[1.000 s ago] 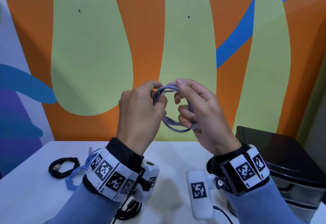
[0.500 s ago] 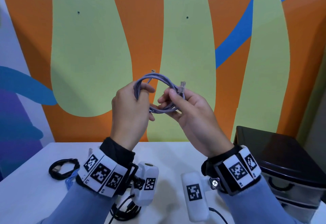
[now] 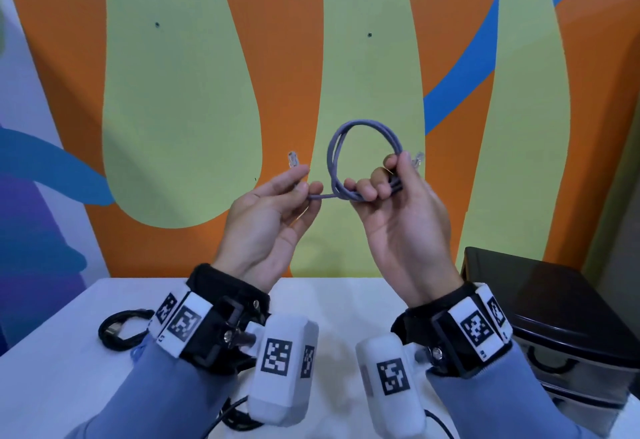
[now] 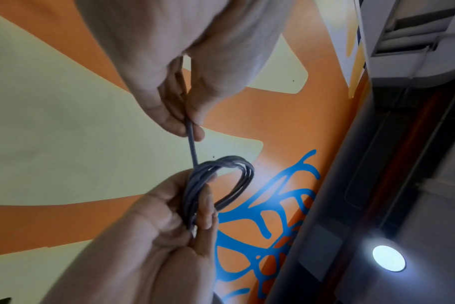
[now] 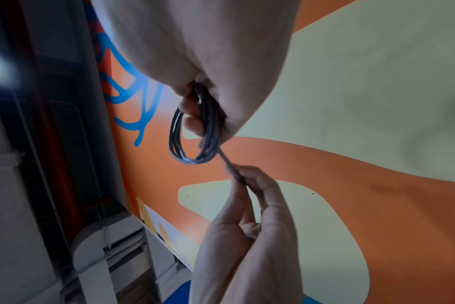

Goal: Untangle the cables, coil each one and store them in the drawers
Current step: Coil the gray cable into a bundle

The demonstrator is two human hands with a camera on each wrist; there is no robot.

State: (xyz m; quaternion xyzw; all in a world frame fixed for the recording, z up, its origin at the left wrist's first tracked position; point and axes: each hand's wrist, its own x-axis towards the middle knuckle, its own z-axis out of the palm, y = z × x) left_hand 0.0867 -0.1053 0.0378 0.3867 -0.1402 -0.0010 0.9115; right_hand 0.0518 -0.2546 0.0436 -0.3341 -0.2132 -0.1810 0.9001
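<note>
A grey-purple network cable is wound into a small coil held up in front of the wall. My right hand grips the bottom of the coil, with one clear plug sticking out beside its fingers. My left hand pinches the cable's free end just left of the coil, and the other clear plug stands above its fingertips. A short straight stretch runs between the two hands.
A black drawer unit stands on the white table at the right. A coiled black cable lies at the left, with a bit of blue cable by my left sleeve. Another black cable lies under my wrists.
The hands moved apart. My left hand let go of the coil and now pinches the free end to the left, while my right hand holds the coil alone, upright.
</note>
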